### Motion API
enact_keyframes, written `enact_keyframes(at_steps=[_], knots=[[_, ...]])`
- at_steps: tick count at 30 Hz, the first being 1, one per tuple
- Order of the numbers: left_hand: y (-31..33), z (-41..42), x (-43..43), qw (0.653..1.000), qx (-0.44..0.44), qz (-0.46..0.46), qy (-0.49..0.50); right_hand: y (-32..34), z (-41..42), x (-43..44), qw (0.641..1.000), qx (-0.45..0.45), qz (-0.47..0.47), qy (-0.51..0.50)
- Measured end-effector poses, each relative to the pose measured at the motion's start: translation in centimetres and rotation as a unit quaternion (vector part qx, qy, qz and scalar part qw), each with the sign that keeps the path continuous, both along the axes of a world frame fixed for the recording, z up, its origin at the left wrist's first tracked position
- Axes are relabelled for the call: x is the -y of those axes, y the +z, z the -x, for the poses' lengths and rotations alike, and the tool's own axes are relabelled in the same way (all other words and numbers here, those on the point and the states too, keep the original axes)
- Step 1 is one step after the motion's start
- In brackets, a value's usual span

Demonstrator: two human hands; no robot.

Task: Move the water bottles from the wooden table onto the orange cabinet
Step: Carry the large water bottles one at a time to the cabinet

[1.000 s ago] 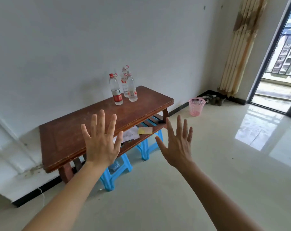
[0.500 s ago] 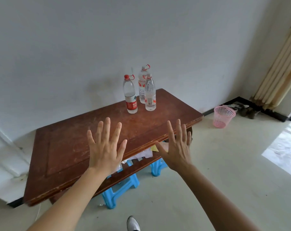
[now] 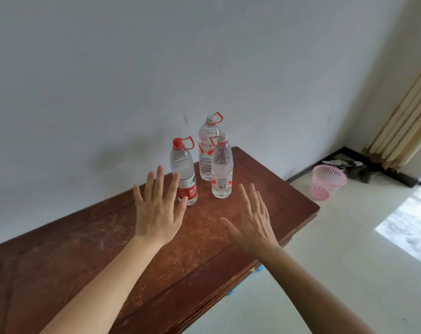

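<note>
**A:** Where do the bottles stand?

**B:** Three water bottles [image 3: 205,162] stand upright on the wooden table [image 3: 84,261], bunched at its far end near the wall [image 3: 108,80]. The red-capped bottle [image 3: 183,165], with a red label, is on the left. The tall bottle [image 3: 206,143] is behind, closest to the wall. The right bottle [image 3: 222,169] stands in front of the tall one. Those two overlap in the view, so it cannot be told whether they touch.

**A:** And the person's hands?

**B:** Both are held out above the tabletop, backs up, fingers straight and spread, holding nothing. The left hand [image 3: 157,210] is just in front of the red-capped bottle. Its forefinger and thumb cross the bottle's lower half in the view, and contact cannot be told. The right hand [image 3: 252,220] hovers nearer the table's right edge, short of the right bottle and apart from it.

**A:** Anything else around?

**B:** A pink basket [image 3: 327,183] sits on the pale floor [image 3: 337,273] beyond the table's far corner. A striped curtain [image 3: 409,121] hangs at the right.
</note>
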State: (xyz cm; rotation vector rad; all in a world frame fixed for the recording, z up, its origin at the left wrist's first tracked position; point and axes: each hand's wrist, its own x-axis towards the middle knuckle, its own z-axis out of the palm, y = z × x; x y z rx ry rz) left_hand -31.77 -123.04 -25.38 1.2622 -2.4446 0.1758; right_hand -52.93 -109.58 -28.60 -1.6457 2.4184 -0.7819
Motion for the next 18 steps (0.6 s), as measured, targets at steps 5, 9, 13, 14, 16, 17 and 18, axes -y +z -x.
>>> enact_keyframes(at_steps=[5,9,13,14,16,17,18], knots=[[-1.4,3.5,6.2,1.000,0.002,0.005,-0.002,-2.5,3.2,6.2,0.999,0.016,-0.035,0.039],[-1.4,6.8,11.5,1.000,0.013,0.005,0.005,-4.8,4.8,11.8,0.989,0.047,-0.057,0.125],[0.1,11.3,16.8,0.999,0.030,0.014,0.013,-6.3,6.4,17.2,0.970,0.112,-0.107,0.190],[0.2,12.3,18.0,0.999,0.037,0.013,0.018,-6.7,6.6,18.7,0.964,0.128,-0.118,0.201],[0.2,13.2,19.7,0.999,0.043,-0.005,0.027,-7.7,6.5,21.2,0.958,0.145,-0.119,0.215],[0.0,13.6,20.4,0.999,0.033,-0.016,0.029,-8.4,6.6,22.6,0.955,0.159,-0.123,0.218],[-0.6,13.7,21.1,0.999,0.018,-0.021,0.037,-9.2,6.4,24.2,0.949,0.177,-0.130,0.225]])
